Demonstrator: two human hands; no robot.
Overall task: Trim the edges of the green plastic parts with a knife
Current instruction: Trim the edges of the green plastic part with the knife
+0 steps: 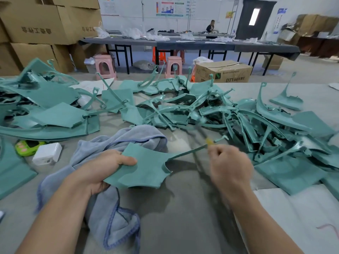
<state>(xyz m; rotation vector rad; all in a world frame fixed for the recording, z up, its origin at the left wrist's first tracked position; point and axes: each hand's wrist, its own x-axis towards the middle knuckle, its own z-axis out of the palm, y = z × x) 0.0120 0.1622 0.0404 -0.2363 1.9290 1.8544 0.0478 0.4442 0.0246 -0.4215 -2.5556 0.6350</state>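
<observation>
One blurred yellow knife (209,141)

Matt green plastic part (145,167), soft grey cloth (117,213)

Parts pile (211,110) lies behind the towel (113,180) (apparently overlapping it), charger (47,154) left.

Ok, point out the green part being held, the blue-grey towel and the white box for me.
green part (143,167): head view, middle of its flat panel.
blue-grey towel (113,222): head view, lower fold by the left forearm.
white box (48,153): head view, its top face.
</observation>
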